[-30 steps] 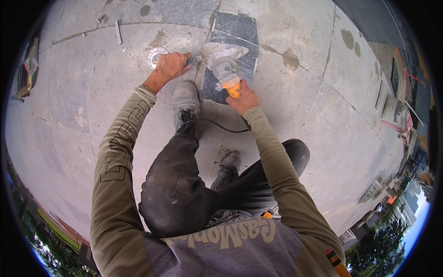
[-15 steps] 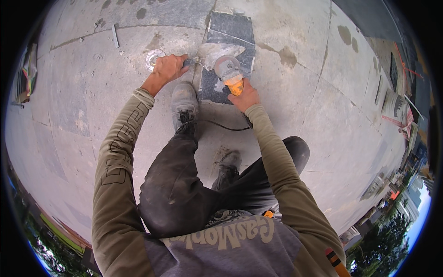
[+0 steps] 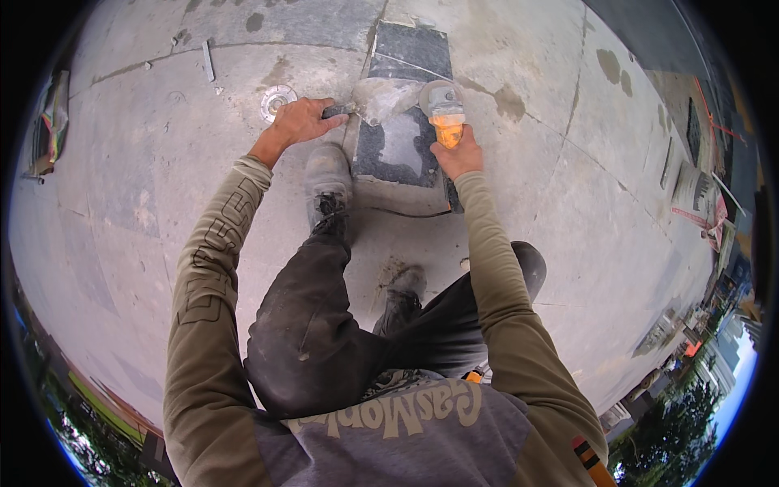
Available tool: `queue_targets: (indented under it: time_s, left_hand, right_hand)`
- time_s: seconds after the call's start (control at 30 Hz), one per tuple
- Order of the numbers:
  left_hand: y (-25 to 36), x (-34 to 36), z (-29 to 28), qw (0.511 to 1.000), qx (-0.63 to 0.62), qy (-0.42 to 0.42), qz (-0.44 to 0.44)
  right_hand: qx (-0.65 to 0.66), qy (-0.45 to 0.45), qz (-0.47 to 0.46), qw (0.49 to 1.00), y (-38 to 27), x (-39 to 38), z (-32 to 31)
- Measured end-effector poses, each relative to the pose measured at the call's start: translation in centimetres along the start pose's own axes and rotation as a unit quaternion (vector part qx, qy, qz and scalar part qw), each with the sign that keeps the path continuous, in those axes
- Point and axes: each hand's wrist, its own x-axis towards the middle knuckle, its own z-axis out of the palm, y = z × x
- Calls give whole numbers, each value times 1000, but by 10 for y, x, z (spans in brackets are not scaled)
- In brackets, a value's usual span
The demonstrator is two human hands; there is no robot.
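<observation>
My left hand [image 3: 302, 120] grips the dark handle of a trowel [image 3: 339, 109], whose dusty pale blade [image 3: 385, 99] lies across a dark stone slab [image 3: 410, 45]. My right hand [image 3: 459, 152] is wrapped round a yellow angle grinder [image 3: 448, 128]; its guarded disc sits at the blade's right end, over the slab's right edge. A pale, irregular patch [image 3: 398, 146] shows on the slab's lower part. Just behind my left hand, a round metal disc [image 3: 271, 97] lies on the paving. A black cord [image 3: 410, 213] runs below the slab.
My left boot [image 3: 327, 178] stands beside the slab on grey paving [image 3: 560, 195], my other foot further back. A short metal strip [image 3: 208, 61] lies at upper left, a colourful bag [image 3: 54, 122] at the left edge. Sacks [image 3: 694, 203], red line and assorted clutter line the right edge.
My right hand and the grinder have moved right and slightly up, turning more upright and uncovering the slab's lower part. My left hand stays on the trowel with little movement.
</observation>
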Motion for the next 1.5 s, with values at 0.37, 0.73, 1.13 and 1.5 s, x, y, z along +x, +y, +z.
queue_targets:
  time_s: [0.37, 0.73, 1.13, 1.5]
  left_hand:
    - [-4, 0, 9, 995, 86, -9, 52]
    - [-4, 0, 11, 995, 89, -1, 50]
    - [-1, -1, 10, 996, 76, -15, 35]
    - [9, -2, 10, 999, 33, -29, 8]
  right_hand:
    - [-61, -125, -30, 990, -45, -40, 42]
    - [-48, -93, -38, 994, -49, -23, 39]
    - [-61, -91, -43, 993, -57, -21, 44]
    - [1, -54, -40, 998, -51, 2, 40]
